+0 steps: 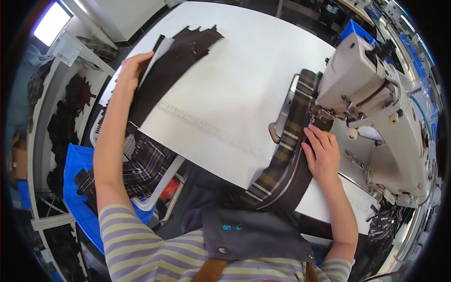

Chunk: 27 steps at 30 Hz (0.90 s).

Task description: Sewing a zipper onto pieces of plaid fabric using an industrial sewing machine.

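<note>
Dark apron [258, 237], 6 o'clock. Hands apart: left hand [130, 73], 10 o'clock, at dark cloth pieces [176, 70], grip unclear; right hand [323, 155] laid on zippered plaid cloth [297, 120], 3 o'clock, beside sewing machine [361, 89].

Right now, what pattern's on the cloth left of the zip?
The cloth is brown, black and white plaid; head view shows best.
</note>
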### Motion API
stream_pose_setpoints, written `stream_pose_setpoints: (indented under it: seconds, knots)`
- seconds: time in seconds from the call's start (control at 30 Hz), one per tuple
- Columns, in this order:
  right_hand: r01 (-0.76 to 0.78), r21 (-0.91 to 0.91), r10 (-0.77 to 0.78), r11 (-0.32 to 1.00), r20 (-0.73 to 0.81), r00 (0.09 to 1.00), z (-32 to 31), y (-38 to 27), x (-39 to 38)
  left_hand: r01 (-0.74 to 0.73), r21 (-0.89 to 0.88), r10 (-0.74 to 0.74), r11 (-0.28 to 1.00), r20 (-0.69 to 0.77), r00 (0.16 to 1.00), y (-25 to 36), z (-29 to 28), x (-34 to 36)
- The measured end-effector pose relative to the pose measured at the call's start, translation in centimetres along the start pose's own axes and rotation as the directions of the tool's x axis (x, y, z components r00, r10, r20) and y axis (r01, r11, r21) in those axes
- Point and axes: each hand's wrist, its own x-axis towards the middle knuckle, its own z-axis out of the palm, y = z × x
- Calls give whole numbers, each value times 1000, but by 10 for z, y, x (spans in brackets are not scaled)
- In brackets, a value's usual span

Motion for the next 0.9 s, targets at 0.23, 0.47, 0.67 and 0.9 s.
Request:
stream_pose_setpoints:
  seconds: [0.23, 0.47, 0.67, 0.9]
  knots:
    - [18, 19, -17, 1000, -36, 999, 4, 0, 4, -67, -20, 66, 998, -35, 997, 0, -24, 8]
    - [4, 13, -3, 1000, -64, 998, 5, 6, -3, -788, 562, 549, -253, 754, 361, -52, 87, -156]
    - [43, -12, -44, 999, -95, 995, 7, 6, -2, -863, 504, 114, 14, 857, 503, -29, 116, -283]
    - [43, -28, -46, 999, -106, 993, 7, 4, -2, -925, 158, -143, -346, 966, 218, -28, 104, -255]
